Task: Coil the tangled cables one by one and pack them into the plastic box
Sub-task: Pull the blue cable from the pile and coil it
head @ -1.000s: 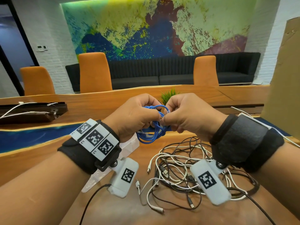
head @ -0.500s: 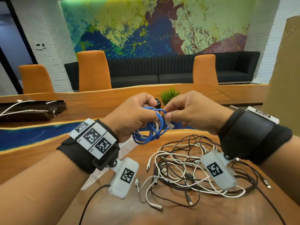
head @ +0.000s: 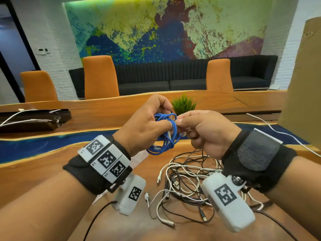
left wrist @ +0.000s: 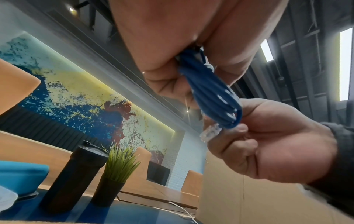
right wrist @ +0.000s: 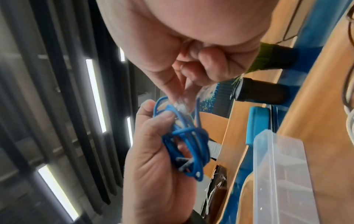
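The right hand (head: pixel 205 131) has drawn a little away from the left hand (head: pixel 145 126) since a moment ago, when both were pressed together over the blue cable (head: pixel 165 134) — its fingers now pinch the clear plug (left wrist: pixel 209 133) at the cable's free end, which sits just outside the loops. The left hand's fingers are clenched round the blue coil, held up above the table (head: pixel 43 171) with one turn wound across the bundle. That suggests the coil is nearly finished and only the tail is left to tuck through. The plastic box (right wrist: pixel 283 174) lies on the table left of and below the hands, open, with clear air between it and the coil. The tangled cables (head: pixel 187 180) sprawl on the near right — still to be coiled, and well inside the table edge.
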`<state>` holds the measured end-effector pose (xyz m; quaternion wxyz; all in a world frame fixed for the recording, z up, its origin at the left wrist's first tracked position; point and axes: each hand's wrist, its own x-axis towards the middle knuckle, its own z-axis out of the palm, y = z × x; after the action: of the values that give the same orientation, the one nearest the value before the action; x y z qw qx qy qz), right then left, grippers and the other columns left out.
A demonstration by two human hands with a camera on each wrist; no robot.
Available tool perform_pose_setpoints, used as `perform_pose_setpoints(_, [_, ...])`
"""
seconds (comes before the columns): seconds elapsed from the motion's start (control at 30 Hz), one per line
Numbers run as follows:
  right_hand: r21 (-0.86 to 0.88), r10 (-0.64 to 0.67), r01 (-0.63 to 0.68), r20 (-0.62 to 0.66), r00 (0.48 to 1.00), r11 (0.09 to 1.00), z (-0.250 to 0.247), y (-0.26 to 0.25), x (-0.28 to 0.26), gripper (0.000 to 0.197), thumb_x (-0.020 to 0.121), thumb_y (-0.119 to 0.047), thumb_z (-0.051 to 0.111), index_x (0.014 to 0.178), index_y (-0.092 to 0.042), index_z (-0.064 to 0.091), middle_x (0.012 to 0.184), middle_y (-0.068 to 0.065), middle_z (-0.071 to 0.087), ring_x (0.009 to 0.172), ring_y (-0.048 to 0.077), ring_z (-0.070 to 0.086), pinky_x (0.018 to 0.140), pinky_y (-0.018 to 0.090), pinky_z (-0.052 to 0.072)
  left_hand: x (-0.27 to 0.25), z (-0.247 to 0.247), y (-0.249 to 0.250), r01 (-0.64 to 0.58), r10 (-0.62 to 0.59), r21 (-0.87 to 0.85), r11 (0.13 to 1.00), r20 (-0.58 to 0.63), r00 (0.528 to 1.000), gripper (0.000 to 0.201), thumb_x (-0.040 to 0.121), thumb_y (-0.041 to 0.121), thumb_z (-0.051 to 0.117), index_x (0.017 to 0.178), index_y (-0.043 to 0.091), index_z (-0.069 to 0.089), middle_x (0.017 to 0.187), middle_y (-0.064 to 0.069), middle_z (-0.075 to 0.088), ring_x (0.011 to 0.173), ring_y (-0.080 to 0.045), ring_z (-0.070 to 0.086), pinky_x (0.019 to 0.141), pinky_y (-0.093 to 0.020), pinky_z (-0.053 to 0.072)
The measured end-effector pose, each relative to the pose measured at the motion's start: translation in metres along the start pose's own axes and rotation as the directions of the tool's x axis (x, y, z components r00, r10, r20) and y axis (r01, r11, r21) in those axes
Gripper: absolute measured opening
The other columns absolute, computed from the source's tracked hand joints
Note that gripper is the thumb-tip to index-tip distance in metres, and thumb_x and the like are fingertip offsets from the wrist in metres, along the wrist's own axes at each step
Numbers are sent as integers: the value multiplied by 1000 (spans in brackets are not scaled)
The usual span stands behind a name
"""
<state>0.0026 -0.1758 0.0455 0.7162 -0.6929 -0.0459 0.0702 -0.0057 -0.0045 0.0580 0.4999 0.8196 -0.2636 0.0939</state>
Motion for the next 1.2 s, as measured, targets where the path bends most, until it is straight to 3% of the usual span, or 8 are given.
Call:
perform_pose_setpoints(0.17, [30,66,-66,3,998,997,-2,4,2,16,94,-12,58,105,-8,69,61,-2,60,45,3,33,36,15,26,-3,4,-4,-27,26,16,1000,24,999,30,91,-5,59,111,12,44,88,-8,55,64,-7,58,57,-20,50])
perform_pose_setpoints(0.4, [44,91,-91,-7,996,995,-5,7,4,11,94,-11,58,95,-12,69,57,-4,59,43,2,34,35,15,27,-1,6,-7,-30,26,55,998,76,997,30,94,0,59,114,17,43,100,-20,57,71,-11,60,61,-19,51])
perform_pose_setpoints(0.67, [51,247,-261,194,949,964,-13,3,0,13,95,-17,55,96,-14,68,60,-6,52,46,3,27,43,14,22,-3,8,-14,-75,70,45,996,108,992,28,96,3,58,112,21,43,96,-18,56,70,-13,55,58,-20,47])
perform_pose_setpoints(0.8, [-61,122,-114,151,981,992,-15,-2,-3,16,95,-21,54,96,-11,67,65,-2,56,51,6,36,49,21,25,0,10,-16,-41,42,-8,999,64,997,27,98,5,56,118,21,47,100,-9,58,73,-9,61,62,-20,51])
perform_pose_setpoints(0.93, [-285,-59,97,140,988,954,-16,-9,-8,36,89,-33,69,97,1,70,65,-1,58,53,8,39,49,25,25,2,13,-20,-19,22,-59,998,47,999,25,99,8,57,122,16,57,106,-10,66,85,-11,69,71,-23,55])
perform_pose_setpoints(1.03, [-444,-121,182,163,979,877,-17,-14,-9,21,84,-25,75,88,-5,76,65,1,59,54,12,39,48,26,28,0,16,-22,-28,30,-125,992,16,999,17,99,5,54,112,8,64,98,-12,70,81,-11,70,68,-21,54])
perform_pose_setpoints(1.1, [-524,-142,212,170,975,825,-18,-19,-7,15,84,-23,74,85,-8,77,66,1,61,52,7,45,47,21,32,0,18,-22,-29,31,-152,988,11,999,15,100,3,53,110,3,64,94,-12,70,76,-7,69,65,-17,52])
perform_pose_setpoints(1.2, [-578,-124,208,182,975,789,-20,-25,-6,17,84,-19,71,86,-3,76,66,3,61,53,5,48,47,20,35,-1,20,-21,-28,29,-166,986,6,1000,13,100,3,53,109,2,62,89,-9,67,70,-3,65,62,-15,50])
